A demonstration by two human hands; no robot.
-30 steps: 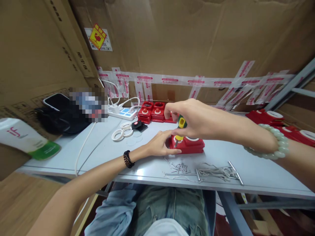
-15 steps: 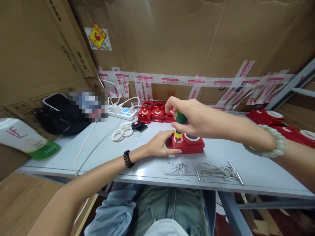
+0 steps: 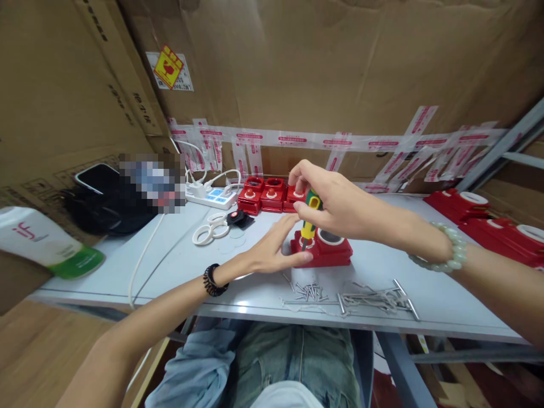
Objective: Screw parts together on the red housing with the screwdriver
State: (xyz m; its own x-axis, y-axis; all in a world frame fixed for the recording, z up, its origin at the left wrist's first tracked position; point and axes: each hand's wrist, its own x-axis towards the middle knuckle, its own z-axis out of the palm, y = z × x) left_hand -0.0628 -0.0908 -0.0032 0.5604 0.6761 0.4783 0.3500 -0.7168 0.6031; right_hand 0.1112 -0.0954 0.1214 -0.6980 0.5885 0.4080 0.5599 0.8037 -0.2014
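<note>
My right hand (image 3: pixel 329 198) is closed round a green-and-yellow screwdriver (image 3: pixel 309 224), its handle nearly upright. The shaft points down at the left part of a red plastic housing (image 3: pixel 327 259), which has a white-rimmed round opening on its right. Whether the tip sits in a screw cannot be made out. My left hand (image 3: pixel 272 249) is at the housing's left end, fingers stretched and spread apart, with the thumb across the front left corner. In front of the housing lies a small pile of silver screws (image 3: pixel 312 292). Beside them are metal rods tangled with pale string (image 3: pixel 374 300).
Several red housings (image 3: pixel 272 195) stand in a row at the back, with more (image 3: pixel 501 226) at the right. White rings (image 3: pixel 211 229), a power strip (image 3: pixel 212 195), a black bag (image 3: pixel 106 207) with a phone (image 3: pixel 97 177), and a white-green tube (image 3: pixel 51 241) are left. Cardboard (image 3: pixel 318 68) walls the back.
My left hand's fingers have spread wider and lifted along the housing's left end. My right hand has shifted slightly, and the screwdriver handle has turned, showing more yellow.
</note>
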